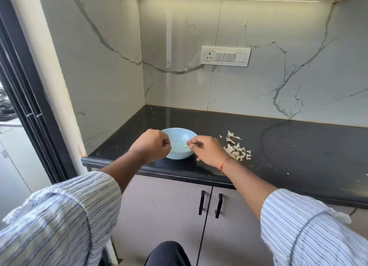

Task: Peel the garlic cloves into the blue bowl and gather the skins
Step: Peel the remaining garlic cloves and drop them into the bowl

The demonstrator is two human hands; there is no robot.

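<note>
A light blue bowl sits on the black counter near its front edge. My left hand is closed in a fist over the bowl's left rim; what it holds is hidden. My right hand hovers at the bowl's right rim, thumb and forefinger pinched on a small pale piece of garlic skin above the bowl. To the right of that hand lies a loose pile of white garlic skins on the counter. The bowl's contents are mostly hidden by my hands.
The black countertop runs right, with small skin flecks near its front edge. Marble-patterned walls close the back and left. A switch panel is on the back wall. Cabinet doors with black handles are below.
</note>
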